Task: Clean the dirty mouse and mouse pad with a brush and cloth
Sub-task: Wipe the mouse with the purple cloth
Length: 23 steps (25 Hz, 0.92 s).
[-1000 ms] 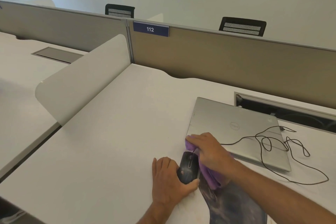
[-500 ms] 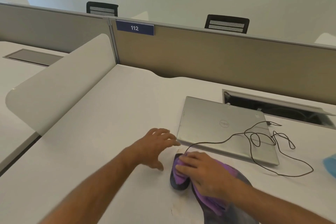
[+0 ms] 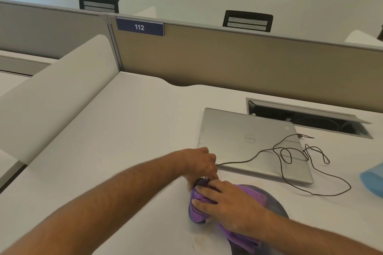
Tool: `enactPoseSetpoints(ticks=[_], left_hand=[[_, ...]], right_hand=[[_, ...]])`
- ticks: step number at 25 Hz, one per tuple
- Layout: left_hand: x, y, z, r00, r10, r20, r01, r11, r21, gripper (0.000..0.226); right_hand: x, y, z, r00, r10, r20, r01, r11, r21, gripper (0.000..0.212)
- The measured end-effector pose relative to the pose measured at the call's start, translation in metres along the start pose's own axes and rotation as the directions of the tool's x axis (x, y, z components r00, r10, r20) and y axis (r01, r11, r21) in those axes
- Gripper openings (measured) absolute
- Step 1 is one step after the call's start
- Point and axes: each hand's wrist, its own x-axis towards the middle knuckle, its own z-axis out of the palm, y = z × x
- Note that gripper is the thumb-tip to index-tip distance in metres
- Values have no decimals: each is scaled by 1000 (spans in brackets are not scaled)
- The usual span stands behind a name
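Note:
The black mouse (image 3: 200, 182) lies at the left edge of the dark mouse pad (image 3: 274, 203), almost wholly covered by a purple cloth (image 3: 198, 211). My right hand (image 3: 226, 203) lies over the cloth and grips it around the mouse body. My left hand (image 3: 200, 161) reaches in from the left, fingers curled down onto the mouse's front end where the black cable (image 3: 269, 151) leaves it. The cable runs in loose loops across the laptop lid and the desk.
A shut silver laptop (image 3: 238, 130) lies just behind the hands. An open cable tray (image 3: 310, 118) is set into the desk (image 3: 124, 130) behind it. A light blue thing (image 3: 373, 180) is cut off by the right edge. Beige partitions stand behind and to the left.
My left hand has moved from the bare desk left of the mouse onto its front end. My right hand stays on the cloth over the mouse. The view has shifted slightly.

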Motion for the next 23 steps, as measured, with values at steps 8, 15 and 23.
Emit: enactPoseSetpoints(ticks=[8,15,23], left_hand=[[3,0,-4,997,71,2,-71,996,51,74],[4,4,-6,995,90,40,-91,995,45,71],[11,5,-7,992,104,77,-110,990,87,70]], right_hand=[[-6,-15,5,996,-90,-5,90,996,-21,55],[4,-10,7,957,-270,102,272,962,-2,87],[6,-39,-9,979,-154,134,162,985,-50,52]])
